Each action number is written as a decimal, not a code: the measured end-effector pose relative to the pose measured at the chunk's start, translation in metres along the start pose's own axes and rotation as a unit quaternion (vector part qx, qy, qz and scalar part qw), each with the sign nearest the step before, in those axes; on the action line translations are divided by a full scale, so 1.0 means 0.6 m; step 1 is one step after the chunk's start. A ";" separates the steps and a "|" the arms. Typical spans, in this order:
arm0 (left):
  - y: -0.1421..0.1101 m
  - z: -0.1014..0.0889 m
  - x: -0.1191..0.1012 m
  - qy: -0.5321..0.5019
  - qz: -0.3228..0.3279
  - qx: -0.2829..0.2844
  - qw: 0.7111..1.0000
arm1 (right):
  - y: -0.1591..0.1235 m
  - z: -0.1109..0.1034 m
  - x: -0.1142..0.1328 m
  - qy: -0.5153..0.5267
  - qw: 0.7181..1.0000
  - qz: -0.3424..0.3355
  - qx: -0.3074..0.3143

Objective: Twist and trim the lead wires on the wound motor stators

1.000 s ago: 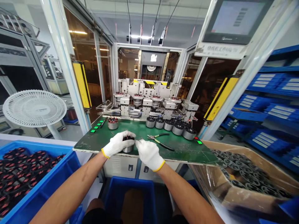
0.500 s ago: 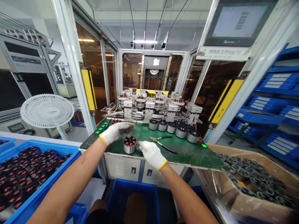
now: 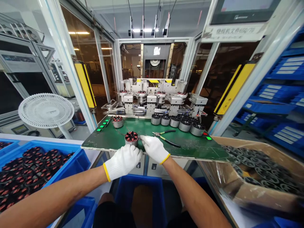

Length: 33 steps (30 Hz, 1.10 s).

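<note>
A motor stator with red copper windings and a metal ring stands upright near the bench's front edge. My left hand, in a white glove, is closed just in front of it and covers its lower part; what its curled fingers hold is hidden. At the stator's right side, my gloved right hand has its fingertips pressed together close to the ring. Whatever is between them is too small to make out. Thin wire ends show around the stator's top. Green-handled cutting pliers lie open on the bench right of my right hand.
Another wound stator stands at the back left of the green bench. Several stators without red windings line the right rear, before the winding machine. A blue crate of wound stators is left, a cardboard box of rings right.
My left hand has come down from above and left of the stator to its front, and its fingers have closed. My right hand stays at the stator's right side. The view has tilted down.
</note>
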<state>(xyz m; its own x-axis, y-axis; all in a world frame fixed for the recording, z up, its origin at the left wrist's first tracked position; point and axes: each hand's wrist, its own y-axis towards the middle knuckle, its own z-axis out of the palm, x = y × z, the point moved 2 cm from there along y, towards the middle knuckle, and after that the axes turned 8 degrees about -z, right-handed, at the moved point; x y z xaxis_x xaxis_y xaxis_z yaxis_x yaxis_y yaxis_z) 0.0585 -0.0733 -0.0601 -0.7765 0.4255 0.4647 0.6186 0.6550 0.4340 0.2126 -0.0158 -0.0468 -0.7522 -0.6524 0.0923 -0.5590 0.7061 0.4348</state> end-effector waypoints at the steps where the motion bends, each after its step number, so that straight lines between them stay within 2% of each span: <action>1: -0.001 -0.001 0.002 0.000 -0.004 -0.002 1.000 | 0.001 0.000 0.001 -0.009 1.000 0.001 -0.002; 4: -0.001 -0.016 0.014 -0.017 -0.010 0.005 1.000 | 0.004 -0.002 0.005 -0.046 0.999 0.011 -0.003; 7: -0.003 -0.034 0.031 -0.080 0.008 -0.001 0.997 | 0.008 -0.004 0.013 -0.103 0.994 0.032 0.005; 10: -0.013 -0.040 0.054 -0.168 0.007 -0.055 0.984 | 0.013 -0.003 0.019 -0.144 0.988 0.044 0.025; 13: -0.025 -0.034 0.072 -0.251 -0.027 -0.098 0.963 | 0.017 -0.003 0.023 -0.156 0.985 0.048 0.050; 15: -0.029 -0.031 0.079 -0.303 -0.063 -0.091 0.946 | 0.017 -0.005 0.026 -0.159 0.984 0.047 0.062; 19: -0.021 -0.046 0.089 -0.388 -0.155 -0.026 0.908 | 0.015 -0.010 0.028 -0.167 0.982 0.035 0.077; 23: 0.014 -0.080 0.107 -0.416 -0.255 0.030 0.873 | 0.007 -0.011 0.037 -0.183 0.978 0.008 0.097; 26: 0.064 -0.096 0.114 -0.413 -0.282 0.047 0.865 | 0.000 -0.012 0.061 -0.184 0.978 -0.004 0.095; 30: 0.139 -0.085 0.101 -0.358 -0.307 0.088 0.877 | -0.009 -0.011 0.114 -0.173 0.978 0.008 0.118; 33: 0.163 -0.071 0.092 -0.347 -0.303 0.107 0.881 | -0.016 -0.004 0.137 -0.166 0.976 0.020 0.139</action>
<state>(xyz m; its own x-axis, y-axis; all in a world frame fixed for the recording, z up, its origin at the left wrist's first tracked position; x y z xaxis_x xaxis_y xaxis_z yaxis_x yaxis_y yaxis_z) 0.0812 -0.0127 0.0408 -0.8882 0.1883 -0.4191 0.0863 0.9643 0.2503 0.1573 -0.0770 -0.0411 -0.8217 -0.5298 -0.2101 -0.5646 0.8071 0.1729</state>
